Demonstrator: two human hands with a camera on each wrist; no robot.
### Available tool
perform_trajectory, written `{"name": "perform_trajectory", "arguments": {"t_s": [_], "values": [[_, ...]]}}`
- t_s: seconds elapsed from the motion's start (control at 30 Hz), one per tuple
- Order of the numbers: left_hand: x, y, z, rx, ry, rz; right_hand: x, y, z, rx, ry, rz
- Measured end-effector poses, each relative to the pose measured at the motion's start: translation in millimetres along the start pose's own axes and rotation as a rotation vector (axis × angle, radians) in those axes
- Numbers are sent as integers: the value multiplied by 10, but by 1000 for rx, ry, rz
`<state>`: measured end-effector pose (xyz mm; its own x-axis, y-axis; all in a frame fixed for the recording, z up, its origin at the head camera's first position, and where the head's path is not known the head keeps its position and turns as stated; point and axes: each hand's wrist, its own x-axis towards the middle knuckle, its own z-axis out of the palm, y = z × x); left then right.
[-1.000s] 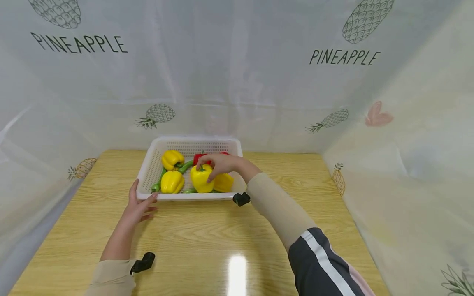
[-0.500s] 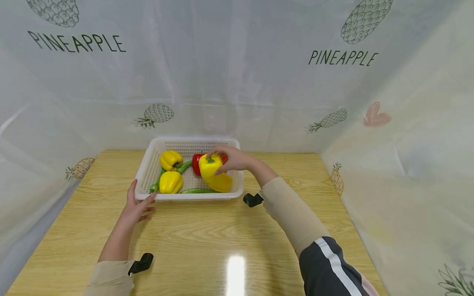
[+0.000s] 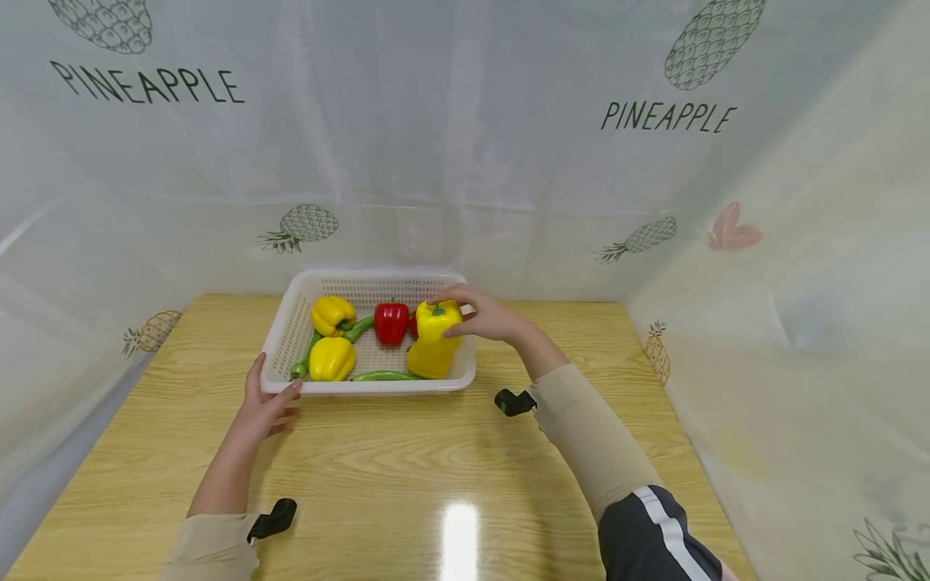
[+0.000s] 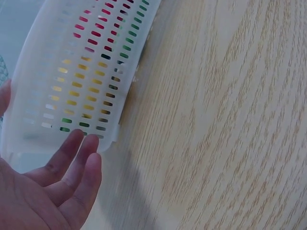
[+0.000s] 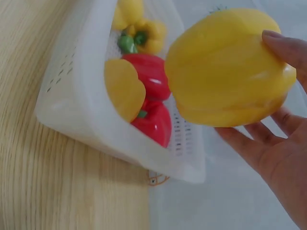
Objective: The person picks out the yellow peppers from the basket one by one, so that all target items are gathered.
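My right hand [image 3: 485, 316] grips a yellow bell pepper [image 3: 438, 319] from above, its green stem up, over the right part of a white plastic basket [image 3: 370, 387]. In the right wrist view the fingers and thumb spread around this yellow bell pepper [image 5: 225, 67], which is raised above the rim. Below it lies another yellow bell pepper [image 3: 430, 360]. With its fingers loosely extended, my left hand [image 3: 263, 410] rests at the basket's front left corner. In the left wrist view several fingertips [image 4: 91, 143] lie near the perforated wall's lower end.
Inside the basket, two yellow peppers [image 3: 332, 358] sit at the left and a red bell pepper [image 3: 391, 323] near the middle, with a second red one [image 5: 156, 123] beside it. Long green peppers [image 3: 383, 376] lie among them. A printed curtain [image 3: 465, 161] hangs behind the wooden table [image 3: 378, 468].
My right hand has carried the yellow bell pepper rightward and slightly back, uncovering the red bell pepper and the long green pepper at the front. My left hand has stayed at the basket's corner.
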<state>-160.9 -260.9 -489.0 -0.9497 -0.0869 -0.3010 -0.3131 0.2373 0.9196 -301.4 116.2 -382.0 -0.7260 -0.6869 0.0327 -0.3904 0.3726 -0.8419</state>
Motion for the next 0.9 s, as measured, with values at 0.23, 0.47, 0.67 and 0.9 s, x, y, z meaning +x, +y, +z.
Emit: {"name": "perform_trajectory", "arguments": {"t_s": [0.23,0.47,0.67,0.9], "values": [[-5,-14,-4,0,-4,0,-142,88,-53,27,63,-13],[-31,8,1,3,-1,4,-302,173,-126,50,110,-27],[-18,11,4,4,1,11,-461,219,-212,0,166,9],[-15,15,-1,6,-5,11,-591,317,-290,-10,188,22]]}}
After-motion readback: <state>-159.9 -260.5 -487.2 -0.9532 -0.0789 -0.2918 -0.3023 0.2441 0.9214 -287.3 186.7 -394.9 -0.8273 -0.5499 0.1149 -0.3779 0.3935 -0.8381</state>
